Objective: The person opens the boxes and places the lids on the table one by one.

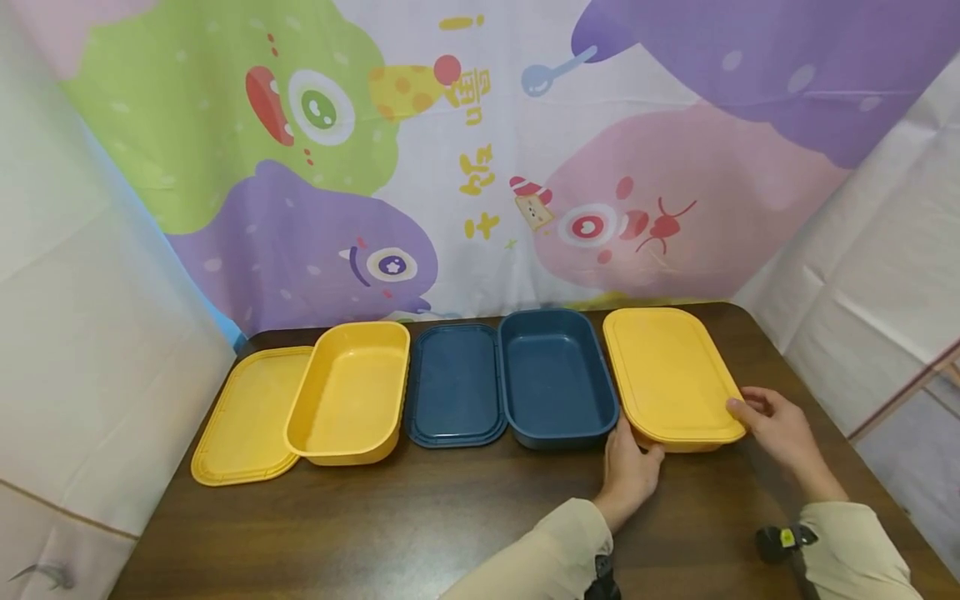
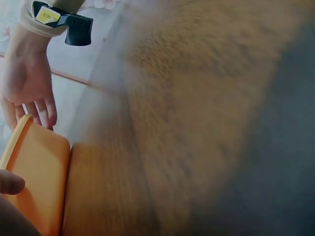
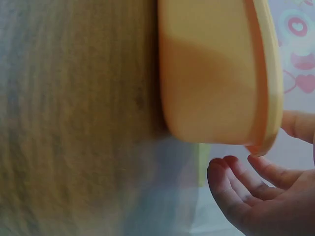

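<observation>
A yellow food container with its yellow lid on top stands at the right of the table. My left hand grips its front left corner in the head view, thumb against the front wall. Its other fingers are hidden between this container and the blue one. At the right edge my right hand holds the rim, thumb on the lid and fingers curled below. The right wrist view shows its fingertips right by the rim. Just left of the left hand sits an open blue container.
Left of the blue container lies a blue lid. Farther left are an open yellow container and another yellow lid. The row stands on the back of a brown wooden table, before a cartoon-printed curtain.
</observation>
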### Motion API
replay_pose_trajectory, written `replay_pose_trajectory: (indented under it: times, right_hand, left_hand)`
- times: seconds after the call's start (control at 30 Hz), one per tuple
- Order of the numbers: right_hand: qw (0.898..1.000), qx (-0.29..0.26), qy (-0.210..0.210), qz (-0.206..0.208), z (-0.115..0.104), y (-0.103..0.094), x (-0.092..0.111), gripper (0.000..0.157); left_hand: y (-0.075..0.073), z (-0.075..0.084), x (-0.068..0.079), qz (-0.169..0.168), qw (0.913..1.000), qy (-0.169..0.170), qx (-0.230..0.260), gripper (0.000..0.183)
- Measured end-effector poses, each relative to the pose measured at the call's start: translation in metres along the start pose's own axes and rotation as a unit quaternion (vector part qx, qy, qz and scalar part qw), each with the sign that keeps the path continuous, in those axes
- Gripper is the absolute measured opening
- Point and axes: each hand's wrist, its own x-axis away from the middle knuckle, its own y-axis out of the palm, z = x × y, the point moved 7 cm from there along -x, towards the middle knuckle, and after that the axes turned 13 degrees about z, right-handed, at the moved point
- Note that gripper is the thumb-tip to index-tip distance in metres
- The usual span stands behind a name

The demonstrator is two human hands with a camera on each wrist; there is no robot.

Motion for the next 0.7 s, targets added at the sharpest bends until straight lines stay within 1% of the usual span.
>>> replay_pose_trajectory:
  times: [0.17,0.27,0.37,0.47,0.57,0.7]
  right_hand:
    - [0.998,0.020,-0.049,0.025,-0.014,-0.008,0.003,0.062]
    - [0.996,0.035,-0.071,0.045,-0.021,-0.012,0.005,0.056]
    - [0.993,0.048,-0.084,0.071,-0.025,-0.017,0.006,0.050]
    - [0.991,0.049,-0.090,0.088,-0.029,-0.020,0.007,0.046]
    - [0.990,0.044,-0.099,0.094,-0.034,-0.022,0.008,0.044]
    - [0.987,0.033,-0.120,0.101,-0.042,-0.023,0.011,0.041]
  left_hand:
    - [0.000,0.001,0.001,0.000,1.0000,0.004,0.001,0.072]
    - [-0.001,0.001,0.001,0.000,1.0000,0.007,0.001,0.072]
    - [-0.001,0.001,0.001,-0.001,1.0000,0.005,0.001,0.072]
    - [0.000,0.000,0.001,-0.001,1.0000,0.002,0.000,0.072]
    - [0.000,0.000,0.000,0.000,1.0000,0.005,0.003,0.073]
    - [-0.001,0.001,0.001,0.002,0.9999,0.012,0.008,0.073]
